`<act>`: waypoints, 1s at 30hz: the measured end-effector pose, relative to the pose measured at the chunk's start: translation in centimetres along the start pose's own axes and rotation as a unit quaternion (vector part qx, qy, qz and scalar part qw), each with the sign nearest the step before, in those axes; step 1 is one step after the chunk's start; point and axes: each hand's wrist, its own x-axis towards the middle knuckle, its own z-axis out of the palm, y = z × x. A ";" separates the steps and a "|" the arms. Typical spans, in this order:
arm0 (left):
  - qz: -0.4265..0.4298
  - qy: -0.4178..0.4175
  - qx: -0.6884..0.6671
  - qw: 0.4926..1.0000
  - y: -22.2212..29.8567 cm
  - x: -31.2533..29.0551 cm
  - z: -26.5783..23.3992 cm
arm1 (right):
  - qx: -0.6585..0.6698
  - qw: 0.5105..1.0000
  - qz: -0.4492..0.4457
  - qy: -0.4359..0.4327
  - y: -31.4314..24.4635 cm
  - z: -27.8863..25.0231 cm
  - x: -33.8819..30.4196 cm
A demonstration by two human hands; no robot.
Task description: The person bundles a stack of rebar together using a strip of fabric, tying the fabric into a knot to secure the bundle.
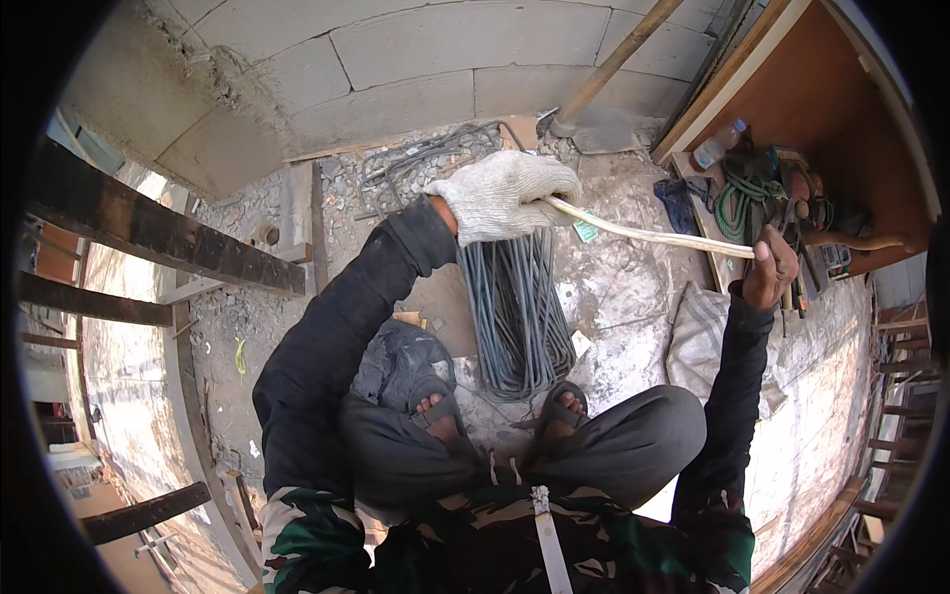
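My left hand [507, 194], in a knitted white work glove, is closed around one end of a pale, off-white cord [648, 236]. That cord stretches to the right, nearly straight with a slight bend, into my bare right hand [771, 267], whose fingers are closed on its other end. Whether it is rope or cable I cannot tell. Below the glove, a bundle of bent steel rebar stirrups [515, 317] lies on the floor between my sandalled feet and the wall; the glove hides its upper end.
Beyond the glove, more bent bars [401, 173] lie on rubble by the block wall [416, 54]. A hoe [606, 124] leans there. To the right, a wooden cabinet [826, 94] holds green rope [740, 203] and tools. A woven sack [698, 332] and dark wooden beams [158, 223] flank me.
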 end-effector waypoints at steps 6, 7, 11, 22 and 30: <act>-0.013 0.075 0.044 0.996 -2.2 -0.4 2.0 | -0.054 0.977 0.194 -0.071 6.6 -8.7 -2.3; 0.013 0.086 0.057 0.995 -2.2 -0.7 2.7 | -0.008 0.953 0.242 -0.184 4.8 -6.5 -1.3; -0.052 -0.018 0.165 0.985 0.4 -3.0 5.9 | 0.181 0.778 0.369 -0.475 -3.4 2.8 1.4; 0.015 0.023 0.114 0.993 0.5 -9.6 4.8 | -0.060 0.844 0.084 -0.527 -10.0 10.8 -1.8; -0.338 0.132 0.098 0.927 -5.9 -15.3 2.5 | -0.180 0.815 -0.055 -0.548 -14.0 11.4 -3.8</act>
